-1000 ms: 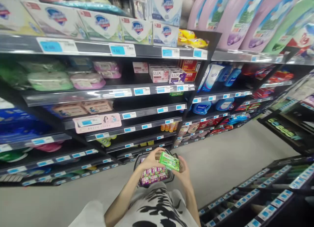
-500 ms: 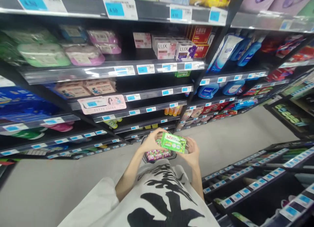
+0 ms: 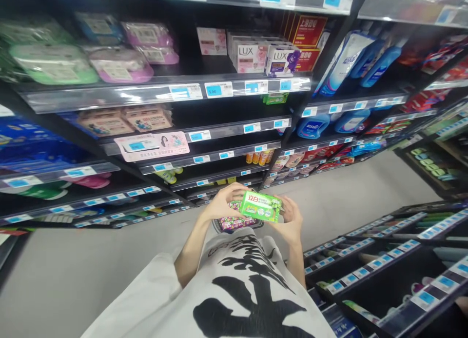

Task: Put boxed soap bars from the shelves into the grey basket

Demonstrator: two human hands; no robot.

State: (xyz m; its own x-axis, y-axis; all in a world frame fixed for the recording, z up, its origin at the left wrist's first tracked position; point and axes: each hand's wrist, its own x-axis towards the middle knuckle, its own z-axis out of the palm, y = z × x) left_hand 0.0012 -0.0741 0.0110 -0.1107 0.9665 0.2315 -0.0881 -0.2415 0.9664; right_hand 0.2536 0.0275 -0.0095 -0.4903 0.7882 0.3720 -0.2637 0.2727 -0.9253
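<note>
A green packet of soap with a red and white brand mark is held between both hands in front of my chest. My left hand is closed on its left end, and my right hand grips its right end. The printed face is turned up toward me. Below the hands stands a dark basket, partly hidden by my hands and shirt. Pink and purple patterned packs lie in the basket.
Shelves ahead hold LUX soap boxes, wrapped green soap packs and peach-coloured boxes. Blue bottles stand on the right-hand shelves. Another shelf unit lies close on my right, and grey floor runs between.
The view has shifted slightly, so the upper shelves sit higher in it. Both hands still hold the green packet, which now lies more level and its print is clearer.
</note>
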